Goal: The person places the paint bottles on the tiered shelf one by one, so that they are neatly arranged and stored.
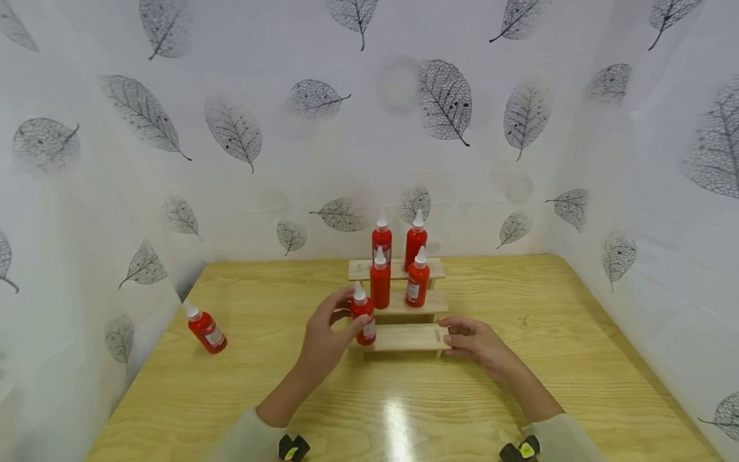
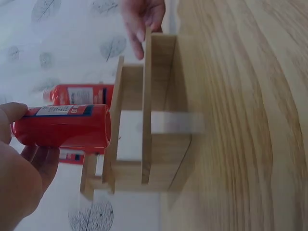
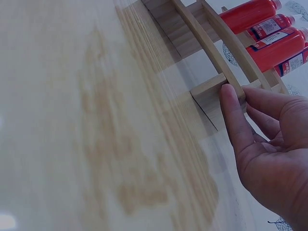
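My left hand (image 1: 320, 346) grips a red squeeze bottle (image 1: 362, 324) with a white pointed nozzle, holding it upright over the left end of the lowest step. In the left wrist view, a gap shows between the base of this bottle (image 2: 62, 126) and the lowest plank (image 2: 147, 110). The stepped wooden rack (image 1: 404, 338) has three tiers. At its right end, my right hand (image 1: 476, 346) pinches the corner of the lowest step between thumb (image 3: 231, 106) and fingers. Two like bottles stand on the middle tier, one of them a labelled bottle (image 1: 418, 285), and two on the top tier.
Another red bottle (image 1: 208, 332) stands apart on the left side of the wooden table (image 1: 260, 301). Pale curtains with a leaf print (image 1: 369, 154) hang behind the table and along both sides.
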{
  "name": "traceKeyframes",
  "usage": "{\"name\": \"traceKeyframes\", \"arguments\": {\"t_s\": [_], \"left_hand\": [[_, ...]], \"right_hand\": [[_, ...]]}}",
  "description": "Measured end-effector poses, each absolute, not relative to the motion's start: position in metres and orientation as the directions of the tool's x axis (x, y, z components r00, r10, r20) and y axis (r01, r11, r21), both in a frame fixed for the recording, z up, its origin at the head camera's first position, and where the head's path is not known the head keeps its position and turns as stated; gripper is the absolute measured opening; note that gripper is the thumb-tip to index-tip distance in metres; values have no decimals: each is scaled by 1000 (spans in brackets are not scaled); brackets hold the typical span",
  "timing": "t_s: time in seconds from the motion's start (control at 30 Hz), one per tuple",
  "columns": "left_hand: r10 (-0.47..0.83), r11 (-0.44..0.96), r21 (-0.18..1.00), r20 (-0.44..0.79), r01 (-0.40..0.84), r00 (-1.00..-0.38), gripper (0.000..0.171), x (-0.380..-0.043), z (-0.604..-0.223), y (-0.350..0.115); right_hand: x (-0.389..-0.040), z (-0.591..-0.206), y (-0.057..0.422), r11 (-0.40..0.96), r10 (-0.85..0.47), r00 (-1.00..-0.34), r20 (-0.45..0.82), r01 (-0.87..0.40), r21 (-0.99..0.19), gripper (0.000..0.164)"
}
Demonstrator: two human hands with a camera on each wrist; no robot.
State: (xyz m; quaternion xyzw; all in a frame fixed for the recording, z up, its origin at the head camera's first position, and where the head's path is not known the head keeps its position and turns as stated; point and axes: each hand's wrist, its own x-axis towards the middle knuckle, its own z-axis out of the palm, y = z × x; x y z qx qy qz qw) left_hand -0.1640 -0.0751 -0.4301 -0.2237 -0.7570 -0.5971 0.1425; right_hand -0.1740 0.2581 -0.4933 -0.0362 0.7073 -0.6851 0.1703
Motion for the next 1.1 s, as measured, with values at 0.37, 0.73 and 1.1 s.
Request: {"name": "traceKeyframes", "arguments": {"t_s": [0.37, 0.73, 1.1], "left_hand": [[260, 156, 856, 446, 493, -856, 50, -171, -439, -27], [306, 163, 848, 443, 505, -843, 50, -179, -443, -2], [354, 184, 858, 397, 479, -847, 49, -190, -448, 18]], "right_hand": [[-171, -487, 258, 69, -310, -932, -190, 177, -982, 52], [-176, -488, 258, 103, -330, -922, -201, 176, -979, 50], [-179, -489, 261, 117, -341, -918, -202, 172, -978, 50]]}}
